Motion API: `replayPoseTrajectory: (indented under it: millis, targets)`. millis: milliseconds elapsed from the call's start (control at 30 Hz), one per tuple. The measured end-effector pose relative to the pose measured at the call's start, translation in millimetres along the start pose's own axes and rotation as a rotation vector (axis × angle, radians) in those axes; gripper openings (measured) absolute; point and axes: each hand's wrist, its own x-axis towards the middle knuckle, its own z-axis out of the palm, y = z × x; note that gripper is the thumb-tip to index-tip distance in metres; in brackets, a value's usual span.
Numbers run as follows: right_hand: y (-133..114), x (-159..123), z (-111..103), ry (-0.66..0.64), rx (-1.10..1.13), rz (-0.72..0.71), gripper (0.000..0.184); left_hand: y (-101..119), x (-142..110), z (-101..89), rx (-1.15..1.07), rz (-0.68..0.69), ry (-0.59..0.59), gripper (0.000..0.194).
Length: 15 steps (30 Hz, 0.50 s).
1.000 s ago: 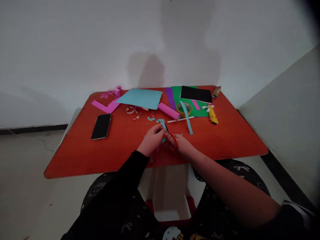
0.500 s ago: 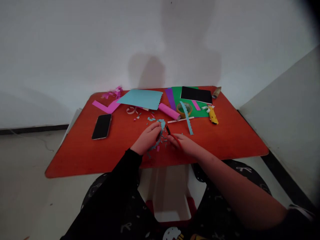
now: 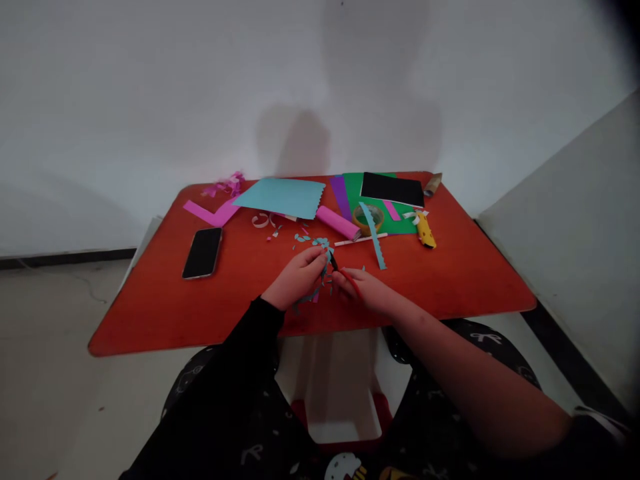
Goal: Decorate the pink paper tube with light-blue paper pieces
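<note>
Against a plain pale-grey wall (image 3: 150, 100), we see a red-orange, smooth-topped table (image 3: 450, 287). On its far part lies a light-blue paper sheet (image 3: 283, 195) with one scalloped edge; beside it is a pink paper roll (image 3: 336, 222), probably light and easily crushed. Nearer the front edge, our left hand (image 3: 295, 277) pinches a narrow light-blue paper piece (image 3: 328, 254) between thumb and fingers; our right hand (image 3: 367, 290) curls around the red handles of dark-bladed scissors (image 3: 351, 279), whose tips are beside the paper. We cannot tell how far the blades stand apart. We judge the scissors stiff and best held by their loops, the paper almost weightless, floppy and quick to crease or tear, best taken near the cut with a light pinch. Smallest are the light-blue paper clippings (image 3: 303, 238), likely to scatter if brushed.
</note>
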Motion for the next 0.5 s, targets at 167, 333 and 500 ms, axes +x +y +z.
replayPoseTrajectory:
  millis: [167, 333, 500]
  targets:
    - [3.4, 1.4, 1.4, 0.001, -0.015, -0.004, 0.056, -1.6, -0.1, -0.6, -0.079, -0.114, -0.054, 0.024]
    - [2.5, 1.9, 2.0, 0.019, -0.030, -0.003, 0.056, -4.8, 0.8, 0.8, -0.080, -0.097, -0.048, 0.023]
    - [1.1, 0.7, 1.3, 0.051, -0.044, -0.026, 0.058, -5.1, 1.3, 2.6, -0.060, -0.071, -0.028, 0.021]
